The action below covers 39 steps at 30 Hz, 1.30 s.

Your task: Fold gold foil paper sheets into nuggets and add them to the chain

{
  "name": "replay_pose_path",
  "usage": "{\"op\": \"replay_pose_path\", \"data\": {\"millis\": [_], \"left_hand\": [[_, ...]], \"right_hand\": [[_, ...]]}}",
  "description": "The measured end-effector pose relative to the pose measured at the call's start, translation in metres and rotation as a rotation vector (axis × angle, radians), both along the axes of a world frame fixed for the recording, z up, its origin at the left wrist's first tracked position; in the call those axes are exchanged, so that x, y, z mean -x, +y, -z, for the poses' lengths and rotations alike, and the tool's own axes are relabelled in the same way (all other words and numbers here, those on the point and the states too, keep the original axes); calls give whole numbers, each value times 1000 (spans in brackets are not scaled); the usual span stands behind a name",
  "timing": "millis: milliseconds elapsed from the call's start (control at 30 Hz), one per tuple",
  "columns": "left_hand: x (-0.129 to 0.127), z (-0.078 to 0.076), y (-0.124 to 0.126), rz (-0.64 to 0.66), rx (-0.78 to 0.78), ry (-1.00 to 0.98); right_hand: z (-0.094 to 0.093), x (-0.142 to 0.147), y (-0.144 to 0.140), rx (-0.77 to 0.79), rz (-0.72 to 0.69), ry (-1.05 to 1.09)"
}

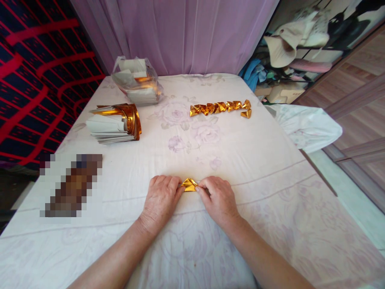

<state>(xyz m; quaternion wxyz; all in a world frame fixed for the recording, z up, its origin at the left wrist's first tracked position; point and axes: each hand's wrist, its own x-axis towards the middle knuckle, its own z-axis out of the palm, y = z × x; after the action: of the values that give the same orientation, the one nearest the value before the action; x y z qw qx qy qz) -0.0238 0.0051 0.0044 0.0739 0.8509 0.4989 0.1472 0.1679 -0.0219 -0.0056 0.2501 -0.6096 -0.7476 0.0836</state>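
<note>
A small folded piece of gold foil paper [189, 185] rests near the middle of the cloth-covered table [144, 160], its top edge peaked. My left hand [162, 196] pinches its left end between thumb and fingers. At the opposite end, my right hand [219, 198] grips it the same way. Beyond them, a row of folded gold foil pieces [221, 107] runs across the cloth, with one piece [246, 114] lying just in front of the row's right end. To the left stands a curved stack of foil-backed paper sheets [112, 126].
A clear plastic bag [136, 82] with more sheets sits at the back left. A blurred-out, pixelated item [72, 186] lies at the left edge. Purple curtain [183, 36] hangs behind the table. Shelves with a beige hat [281, 44] and a white bag [311, 126] are on the right.
</note>
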Motion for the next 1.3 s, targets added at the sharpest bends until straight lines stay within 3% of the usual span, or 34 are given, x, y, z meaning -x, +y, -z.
{"op": "replay_pose_path", "data": {"millis": [333, 633, 800, 967, 1067, 1300], "left_hand": [[5, 5, 2, 64, -31, -61], [3, 3, 3, 70, -50, 28], [2, 2, 3, 54, -12, 54], [3, 3, 5, 57, 28, 50], [5, 4, 6, 61, 39, 38], [6, 8, 7, 53, 34, 9]], "right_hand": [[1, 0, -2, 0, -40, 7], [-5, 4, 0, -32, -103, -348], [-8, -16, 5, 24, -254, -445], [-15, -34, 4, -48, -371, -397], [-20, -26, 0, -114, -386, -342], [-14, -7, -3, -71, -408, -268]]}}
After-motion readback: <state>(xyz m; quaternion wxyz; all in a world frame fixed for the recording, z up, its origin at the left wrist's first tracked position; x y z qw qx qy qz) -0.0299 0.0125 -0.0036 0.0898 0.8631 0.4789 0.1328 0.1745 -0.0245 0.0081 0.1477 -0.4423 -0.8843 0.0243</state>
